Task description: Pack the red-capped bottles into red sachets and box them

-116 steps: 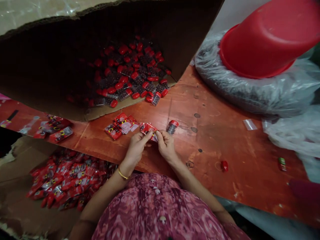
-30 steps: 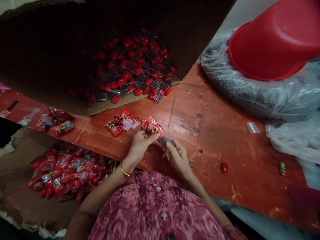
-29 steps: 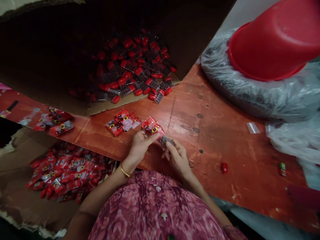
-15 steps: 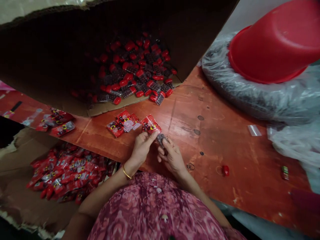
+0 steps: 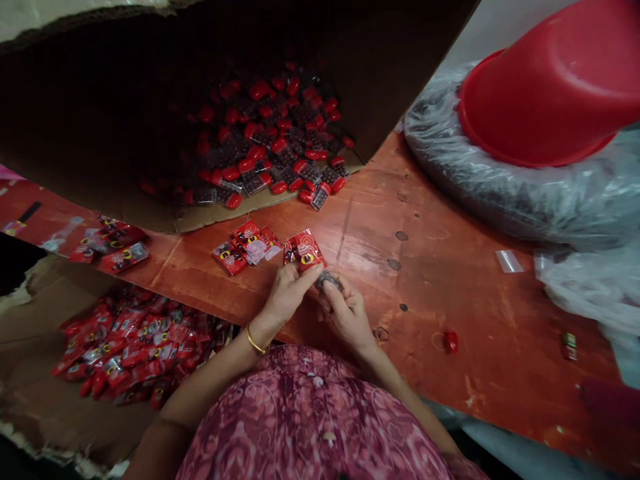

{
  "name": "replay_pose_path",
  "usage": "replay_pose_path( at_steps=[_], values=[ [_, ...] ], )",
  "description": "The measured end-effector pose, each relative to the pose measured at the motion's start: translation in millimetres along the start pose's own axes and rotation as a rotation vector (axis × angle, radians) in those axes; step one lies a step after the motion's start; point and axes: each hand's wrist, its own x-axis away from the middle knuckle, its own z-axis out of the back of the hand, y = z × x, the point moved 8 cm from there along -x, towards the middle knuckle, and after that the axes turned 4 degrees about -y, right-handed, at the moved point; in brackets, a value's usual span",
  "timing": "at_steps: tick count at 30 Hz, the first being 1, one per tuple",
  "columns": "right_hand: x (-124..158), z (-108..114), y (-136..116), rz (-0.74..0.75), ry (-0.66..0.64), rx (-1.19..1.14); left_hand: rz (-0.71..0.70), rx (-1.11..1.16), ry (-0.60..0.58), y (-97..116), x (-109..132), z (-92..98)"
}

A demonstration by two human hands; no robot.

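My left hand pinches a printed red packet by its near edge, thumb on top. Against it, my right hand grips a small clear pack of dark round pieces, its thumb pressed on the pack. The two items meet between my fingertips, and the fingers hide part of the dark pack. Just left of my hands lie several red printed packets with small pale pieces on them. Whether the dark pack is inside the red packet's opening, I cannot tell.
Ahead, a large cardboard box on its side holds many red-capped clear packs. A lower box at left contains red packets. At right, a red bucket rests on a plastic bag. A red cap lies on the table.
The dark pack has turned from upright to more sideways in my right fingers. The red packet has tilted slightly to the right, and my right hand has shifted a little.
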Motion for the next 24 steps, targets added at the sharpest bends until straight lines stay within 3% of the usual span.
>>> replay_pose_path(
  at_steps=[3, 6, 12, 14, 19, 22, 24],
  values=[
    [1, 3, -5, 0.068, 0.111, 0.088, -0.022, 0.053, 0.033, 0, 6, -3.6],
    [-2, -1, -2, 0.051, 0.090, 0.063, -0.001, 0.092, 0.106, -2, 9, 0.2],
    [-3, -18, 6, -0.117, -0.284, -0.043, 0.033, 0.278, 0.137, 8, 4, 9.8],
    [-3, -16, 3, -0.103, -0.325, -0.031, 0.058, 0.309, 0.097, 7, 5, 8.0],
    [-14, -8, 2, -0.066, -0.191, 0.053, 0.030, 0.289, 0.035, 0, 11, 0.5],
    [-21, -12, 6, -0.063, -0.092, 0.100, 0.027, 0.324, 0.056, 1, 11, 1.3],
    [-26, -19, 4, -0.020, -0.115, 0.152, 0.028, 0.343, 0.094, 8, 13, 10.8]
  ],
)
